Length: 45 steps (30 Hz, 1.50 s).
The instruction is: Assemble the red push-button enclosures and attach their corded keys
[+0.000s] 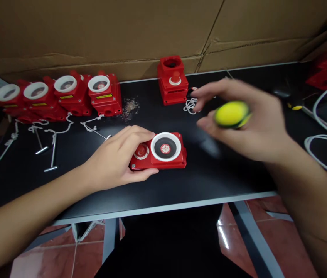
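Observation:
My left hand (123,156) grips the left end of a red alarm box (169,164) lying on the black table. A white ring with a dark round centre faces up on this box, and a red lamp (141,150) sits close to my fingers. To the right, my right hand (244,116) is raised over the table, blurred by motion. It is closed around a tool with a rounded yellow handle (232,114); the tool's other end is hidden. Behind the held box stands another red box (172,83) with an open round hole and a red lamp.
Several red boxes (104,94) with white rings line the back left, with white cords and small metal T-bars (52,154) in front. Crumbs of debris (130,108) lie beside them. White cables (322,143) loop at the right. A cardboard wall (108,34) rises behind the table.

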Each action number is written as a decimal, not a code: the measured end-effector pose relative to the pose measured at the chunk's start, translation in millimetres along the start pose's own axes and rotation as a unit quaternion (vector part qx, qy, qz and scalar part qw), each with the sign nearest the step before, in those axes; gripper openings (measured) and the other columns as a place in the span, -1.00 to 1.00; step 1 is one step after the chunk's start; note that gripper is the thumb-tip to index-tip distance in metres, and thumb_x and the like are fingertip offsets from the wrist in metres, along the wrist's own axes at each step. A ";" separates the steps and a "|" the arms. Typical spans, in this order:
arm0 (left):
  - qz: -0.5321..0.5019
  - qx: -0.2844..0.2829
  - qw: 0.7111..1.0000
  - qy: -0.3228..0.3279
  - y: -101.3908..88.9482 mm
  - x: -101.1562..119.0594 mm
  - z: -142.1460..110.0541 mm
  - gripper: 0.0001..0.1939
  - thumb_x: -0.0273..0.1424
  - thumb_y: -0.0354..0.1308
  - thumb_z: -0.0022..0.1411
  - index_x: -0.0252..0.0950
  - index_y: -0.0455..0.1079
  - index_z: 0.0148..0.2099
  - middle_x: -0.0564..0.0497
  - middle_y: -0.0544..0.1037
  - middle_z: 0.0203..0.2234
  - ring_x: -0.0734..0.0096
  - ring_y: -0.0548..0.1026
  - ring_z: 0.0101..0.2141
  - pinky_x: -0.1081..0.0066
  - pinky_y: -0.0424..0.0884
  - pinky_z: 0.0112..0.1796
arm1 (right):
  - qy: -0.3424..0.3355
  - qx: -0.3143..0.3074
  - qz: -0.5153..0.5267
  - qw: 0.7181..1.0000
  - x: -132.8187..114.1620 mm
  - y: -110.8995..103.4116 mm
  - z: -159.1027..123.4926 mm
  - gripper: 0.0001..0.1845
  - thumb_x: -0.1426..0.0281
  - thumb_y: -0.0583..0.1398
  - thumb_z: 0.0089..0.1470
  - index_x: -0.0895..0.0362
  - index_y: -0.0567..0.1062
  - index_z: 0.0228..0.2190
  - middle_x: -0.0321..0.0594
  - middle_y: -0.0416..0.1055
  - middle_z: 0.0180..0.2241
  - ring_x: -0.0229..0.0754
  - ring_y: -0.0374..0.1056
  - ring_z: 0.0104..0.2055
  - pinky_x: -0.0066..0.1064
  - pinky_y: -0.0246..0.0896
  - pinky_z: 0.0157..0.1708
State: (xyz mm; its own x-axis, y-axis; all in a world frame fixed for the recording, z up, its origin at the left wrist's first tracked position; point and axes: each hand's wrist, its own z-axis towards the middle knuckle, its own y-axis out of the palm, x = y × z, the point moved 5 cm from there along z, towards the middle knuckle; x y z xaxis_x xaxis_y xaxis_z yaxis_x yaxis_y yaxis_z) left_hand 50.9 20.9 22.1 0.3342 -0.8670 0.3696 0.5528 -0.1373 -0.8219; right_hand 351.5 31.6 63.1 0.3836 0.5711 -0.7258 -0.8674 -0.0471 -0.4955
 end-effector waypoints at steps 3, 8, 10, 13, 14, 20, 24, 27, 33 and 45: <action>-0.009 -0.003 1.000 -0.007 0.3 -1.3 -1.4 -0.35 -0.09 0.54 0.63 -0.17 0.43 0.54 -0.32 0.77 0.32 -0.18 0.83 0.20 -0.06 0.82 0.15 | -0.043 0.187 0.073 0.979 -8.5 -15.4 -3.1 -0.79 0.10 0.58 0.39 -0.12 0.85 -0.03 -0.18 0.69 0.05 -0.10 0.50 -0.30 -0.09 0.57 -0.31; -0.016 -0.023 0.999 -0.024 1.2 -3.5 -3.3 -0.37 -0.03 0.51 0.65 -0.14 0.46 0.53 -0.31 0.75 0.36 -0.15 0.81 0.27 -0.04 0.83 0.21 | -0.060 0.324 -0.027 0.944 -15.2 -20.1 -7.6 -0.25 -0.45 0.26 0.52 -0.13 0.78 -0.32 -0.06 0.63 -0.07 0.09 0.59 -0.19 0.04 0.67 -0.21; -0.023 -0.024 0.999 -0.013 0.4 -2.0 -3.1 -0.37 -0.07 0.52 0.65 -0.12 0.47 0.55 -0.31 0.75 0.38 -0.15 0.82 0.27 -0.03 0.83 0.22 | -0.061 0.323 -0.051 0.943 -17.3 -16.9 -8.5 -0.12 -0.54 0.16 0.51 -0.11 0.73 -0.38 -0.04 0.63 -0.16 0.11 0.64 -0.19 0.06 0.72 -0.12; -0.022 -0.024 0.999 0.007 -0.9 1.2 -2.4 -0.34 -0.14 0.54 0.64 -0.12 0.43 0.60 -0.33 0.75 0.39 -0.18 0.83 0.27 -0.07 0.83 0.25 | -0.043 0.264 0.043 0.963 -17.0 -7.2 -9.1 -0.30 -0.41 0.34 0.51 -0.09 0.76 -0.29 -0.14 0.61 -0.27 -0.04 0.54 -0.37 -0.07 0.56 -0.41; -0.017 -0.026 0.999 0.013 -0.9 2.2 -2.2 -0.33 -0.14 0.54 0.65 -0.12 0.41 0.61 -0.34 0.74 0.39 -0.18 0.82 0.28 -0.07 0.83 0.26 | -0.037 0.234 0.078 0.968 -17.1 -3.0 -9.2 -0.38 -0.35 0.41 0.49 -0.09 0.78 -0.23 -0.18 0.62 -0.28 -0.06 0.52 -0.40 -0.10 0.47 -0.48; 0.004 -0.031 0.999 0.032 -0.2 5.6 -0.5 -0.37 -0.10 0.45 0.73 -0.19 0.36 0.60 -0.38 0.74 0.39 -0.16 0.83 0.27 -0.02 0.83 0.25 | -0.054 0.152 0.120 0.980 -22.1 6.8 -9.2 -0.54 -0.18 0.46 0.55 -0.06 0.72 -0.12 -0.24 0.71 -0.17 -0.15 0.58 -0.35 -0.25 0.58 -0.46; 0.001 -0.033 0.999 0.023 -1.2 4.3 -0.1 -0.39 -0.08 0.45 0.73 -0.13 0.40 0.59 -0.32 0.75 0.40 -0.14 0.83 0.29 -0.01 0.82 0.27 | -0.057 0.115 0.148 0.981 -20.1 10.3 -4.9 -0.53 -0.19 0.49 0.51 -0.07 0.70 -0.14 -0.25 0.71 -0.20 -0.12 0.56 -0.37 -0.26 0.57 -0.49; 0.001 -0.036 0.999 0.022 -1.9 4.0 -0.5 -0.40 -0.06 0.43 0.75 -0.13 0.39 0.59 -0.32 0.74 0.40 -0.14 0.83 0.28 -0.03 0.83 0.27 | -0.072 0.087 0.153 0.982 -19.0 12.8 -4.1 -0.62 -0.11 0.47 0.56 -0.09 0.74 -0.08 -0.25 0.71 -0.21 -0.11 0.55 -0.36 -0.25 0.56 -0.47; -0.015 -0.048 0.999 0.004 -1.1 2.1 -1.2 -0.37 -0.09 0.50 0.69 -0.13 0.44 0.59 -0.33 0.74 0.42 -0.18 0.82 0.31 -0.07 0.82 0.32 | -0.046 0.053 0.151 0.986 -15.1 13.3 -6.6 -0.62 -0.13 0.42 0.60 -0.10 0.69 -0.03 -0.24 0.73 -0.17 -0.06 0.61 -0.30 -0.20 0.61 -0.37; -0.007 -0.041 0.999 0.018 -2.0 3.8 -0.2 -0.35 -0.11 0.49 0.70 -0.14 0.40 0.62 -0.35 0.74 0.40 -0.23 0.82 0.29 -0.11 0.83 0.27 | -0.039 0.036 0.099 0.994 -17.6 10.4 -9.5 -0.67 -0.05 0.36 0.68 -0.09 0.71 -0.01 -0.28 0.70 -0.17 -0.12 0.55 -0.32 -0.22 0.57 -0.31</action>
State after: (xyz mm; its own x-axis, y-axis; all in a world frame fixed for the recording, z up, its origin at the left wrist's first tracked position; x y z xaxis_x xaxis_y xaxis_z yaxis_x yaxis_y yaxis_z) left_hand 51.0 17.8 25.1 0.2984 -0.8815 0.3660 0.4915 -0.1868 -0.8506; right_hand 338.7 13.3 66.1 0.1790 0.6186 -0.7651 -0.9448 -0.1087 -0.3090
